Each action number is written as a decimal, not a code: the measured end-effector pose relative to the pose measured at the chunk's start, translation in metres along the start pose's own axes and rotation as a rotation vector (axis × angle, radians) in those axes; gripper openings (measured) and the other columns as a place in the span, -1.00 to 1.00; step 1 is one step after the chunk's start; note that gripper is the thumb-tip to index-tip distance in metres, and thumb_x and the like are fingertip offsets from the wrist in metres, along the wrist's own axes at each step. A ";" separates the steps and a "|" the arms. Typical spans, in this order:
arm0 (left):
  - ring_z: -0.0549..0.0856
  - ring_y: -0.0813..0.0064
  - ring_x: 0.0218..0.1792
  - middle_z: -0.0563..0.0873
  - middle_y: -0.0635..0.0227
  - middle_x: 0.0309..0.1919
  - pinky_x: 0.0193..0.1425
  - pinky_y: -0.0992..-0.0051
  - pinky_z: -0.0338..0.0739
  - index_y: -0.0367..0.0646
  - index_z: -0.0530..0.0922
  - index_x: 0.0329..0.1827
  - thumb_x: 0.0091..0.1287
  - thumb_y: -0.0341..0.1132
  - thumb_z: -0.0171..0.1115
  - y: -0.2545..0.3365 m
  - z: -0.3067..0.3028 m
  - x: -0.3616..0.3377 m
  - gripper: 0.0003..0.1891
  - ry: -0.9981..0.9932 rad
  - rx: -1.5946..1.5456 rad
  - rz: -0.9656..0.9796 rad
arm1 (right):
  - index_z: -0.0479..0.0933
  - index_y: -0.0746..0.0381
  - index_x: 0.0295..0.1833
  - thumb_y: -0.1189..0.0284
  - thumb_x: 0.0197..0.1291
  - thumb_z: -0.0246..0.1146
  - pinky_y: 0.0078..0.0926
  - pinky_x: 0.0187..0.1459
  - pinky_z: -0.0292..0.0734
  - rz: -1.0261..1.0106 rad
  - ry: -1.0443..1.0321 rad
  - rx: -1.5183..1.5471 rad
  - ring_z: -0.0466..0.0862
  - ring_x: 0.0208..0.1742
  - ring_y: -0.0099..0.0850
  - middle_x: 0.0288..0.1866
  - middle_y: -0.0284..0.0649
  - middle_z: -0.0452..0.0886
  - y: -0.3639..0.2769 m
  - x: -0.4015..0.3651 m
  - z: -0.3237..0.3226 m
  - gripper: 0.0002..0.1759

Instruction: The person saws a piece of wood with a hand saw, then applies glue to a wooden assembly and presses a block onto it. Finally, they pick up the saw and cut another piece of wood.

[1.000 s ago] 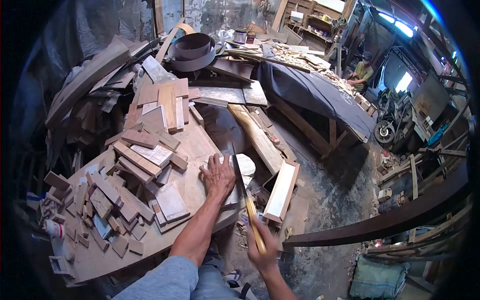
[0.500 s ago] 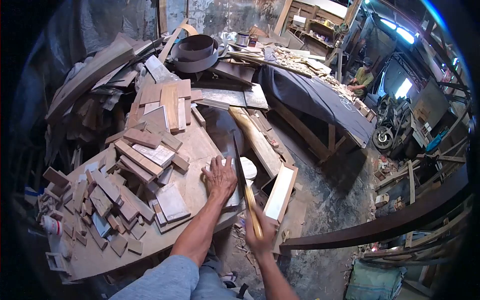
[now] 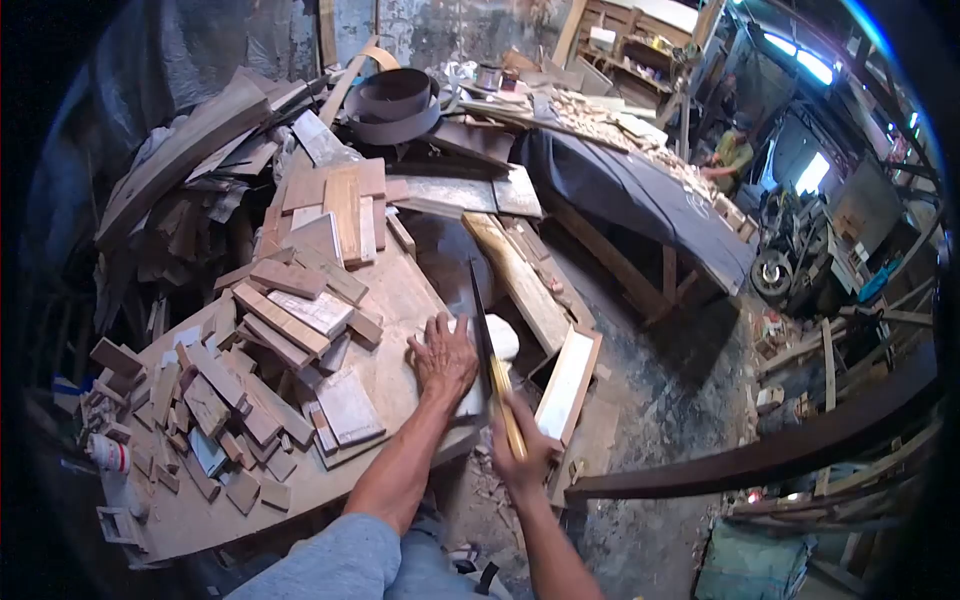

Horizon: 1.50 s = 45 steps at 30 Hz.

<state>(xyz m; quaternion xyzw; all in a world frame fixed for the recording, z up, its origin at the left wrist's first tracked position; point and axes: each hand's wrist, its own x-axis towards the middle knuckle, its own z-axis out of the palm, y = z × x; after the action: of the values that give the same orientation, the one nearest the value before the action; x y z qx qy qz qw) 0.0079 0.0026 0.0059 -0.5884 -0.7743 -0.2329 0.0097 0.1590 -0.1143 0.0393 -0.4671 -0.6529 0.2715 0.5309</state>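
My right hand (image 3: 527, 452) is wrapped round the yellowish handle of a handsaw (image 3: 482, 315), whose narrow dark blade points away from me, seen nearly edge-on. Spread over a pale piece of wood (image 3: 469, 398) at the workbench edge, my left hand (image 3: 446, 362) lies flat with its fingers apart. The blade runs just to the right of that hand. A whitish rounded thing (image 3: 503, 340) shows right beside the blade, partly covered by it. Much of the pale wood is hidden under my left hand.
Cut wood blocks (image 3: 225, 400) are heaped across the left of the workbench (image 3: 390, 290). Right of the saw stands a long wooden box (image 3: 568, 385). A dark beam (image 3: 760, 465) crosses the right side. Farther back, a person (image 3: 732, 155) is beside a cloth-draped table (image 3: 640, 190).
My right hand and the saw have shifted slightly forward, away from me. My left hand keeps its place on the wood. The view has moved a little.
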 end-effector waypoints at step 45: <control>0.67 0.16 0.02 0.80 0.15 -0.20 0.14 0.09 0.42 -0.15 0.76 -0.23 0.48 -0.22 0.11 -0.010 0.021 0.076 -0.71 0.003 -0.013 0.039 | 0.45 0.41 0.45 0.34 0.42 0.38 -0.25 0.04 0.71 -0.096 -0.143 -0.057 0.82 0.06 -0.01 0.21 0.19 0.70 -0.005 0.048 0.007 -0.39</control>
<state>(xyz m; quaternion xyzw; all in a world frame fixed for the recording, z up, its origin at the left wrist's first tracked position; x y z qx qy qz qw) -0.0187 0.0770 0.0058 -0.6031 -0.7611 -0.2386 0.0114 0.1510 -0.0724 0.0623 -0.4297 -0.7181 0.2598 0.4819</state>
